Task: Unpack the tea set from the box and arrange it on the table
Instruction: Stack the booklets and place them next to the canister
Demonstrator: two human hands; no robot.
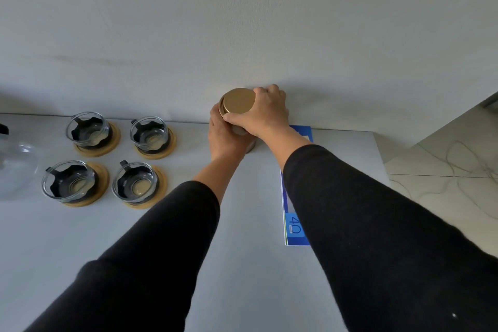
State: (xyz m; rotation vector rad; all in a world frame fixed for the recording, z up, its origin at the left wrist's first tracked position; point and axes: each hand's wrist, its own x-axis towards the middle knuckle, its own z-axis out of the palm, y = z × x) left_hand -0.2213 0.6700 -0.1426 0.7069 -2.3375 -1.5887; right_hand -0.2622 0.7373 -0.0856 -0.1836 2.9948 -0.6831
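A plain white wall (242,21) fills the upper half of the view, meeting the far edge of a pale grey table (242,264). Beyond the table's right edge lies a light tiled floor (444,164), with a thin pale cable (469,162) trailing across it in loose loops. At the far right, where wall and floor meet, a dark strip shows, too small to identify.
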